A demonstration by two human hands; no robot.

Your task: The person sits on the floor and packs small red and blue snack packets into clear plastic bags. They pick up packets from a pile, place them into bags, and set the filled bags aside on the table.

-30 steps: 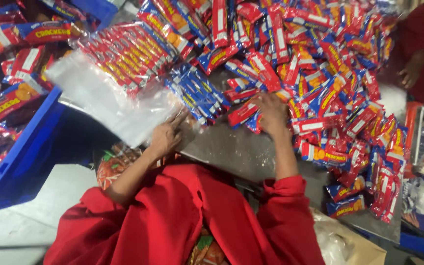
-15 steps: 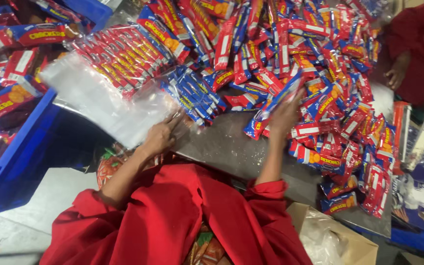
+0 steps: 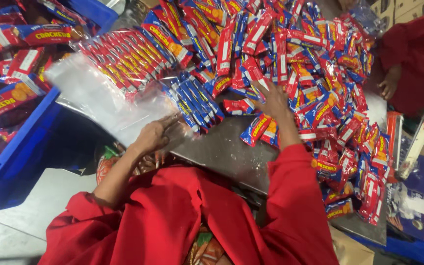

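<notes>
A big heap of small red-and-blue cracker packets [image 3: 310, 64] covers a grey metal table [image 3: 222, 152]. My right hand [image 3: 272, 100] reaches into the heap, fingers curled over a few packets near its front edge. My left hand [image 3: 157, 133] holds the open mouth of a clear plastic bag [image 3: 94, 91], which lies flat on the table's left side. A neat row of packets [image 3: 123, 51] sits inside the bag's far end. Both my sleeves are red.
A blue crate [image 3: 11, 142] with larger cracker packs stands at the left. Another person's hand [image 3: 387, 83] in a red sleeve rests at the table's far right. Cardboard strips and a blue bin [image 3: 418, 196] lie beyond the right edge.
My right hand has moved farther up into the heap, away from the table's front edge. My left hand has stayed on the bag's mouth.
</notes>
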